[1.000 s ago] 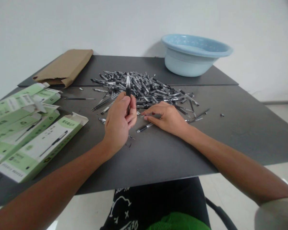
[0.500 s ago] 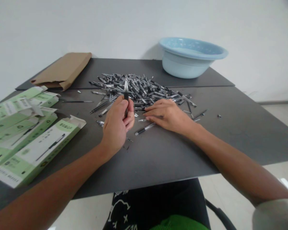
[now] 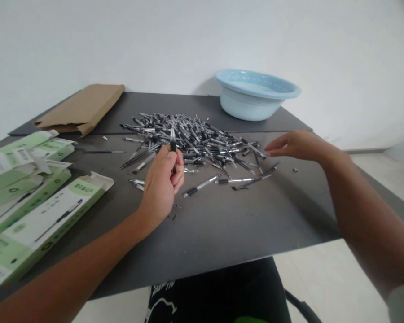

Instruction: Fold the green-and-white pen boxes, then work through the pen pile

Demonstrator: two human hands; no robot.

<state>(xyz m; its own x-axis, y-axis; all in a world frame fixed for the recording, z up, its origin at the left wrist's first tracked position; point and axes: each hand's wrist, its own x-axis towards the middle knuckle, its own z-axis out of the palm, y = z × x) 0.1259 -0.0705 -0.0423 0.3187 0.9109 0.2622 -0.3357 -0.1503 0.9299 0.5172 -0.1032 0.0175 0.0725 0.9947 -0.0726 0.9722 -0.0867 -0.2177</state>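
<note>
Directly in front of the pen pile (image 3: 191, 130), past some loose pens (image 3: 202, 185), the surface (image 3: 229, 229) lay open. Green boxes (image 3: 54, 224) blocked the pile's front left; a blue basin (image 3: 252, 107) stood behind the pile's right end.

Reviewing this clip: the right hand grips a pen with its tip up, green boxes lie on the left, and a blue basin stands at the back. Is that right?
Not quite: the head view shows the left hand gripping the pen, tip up. The green boxes do lie on the left, and the blue basin stands at the back.
</note>
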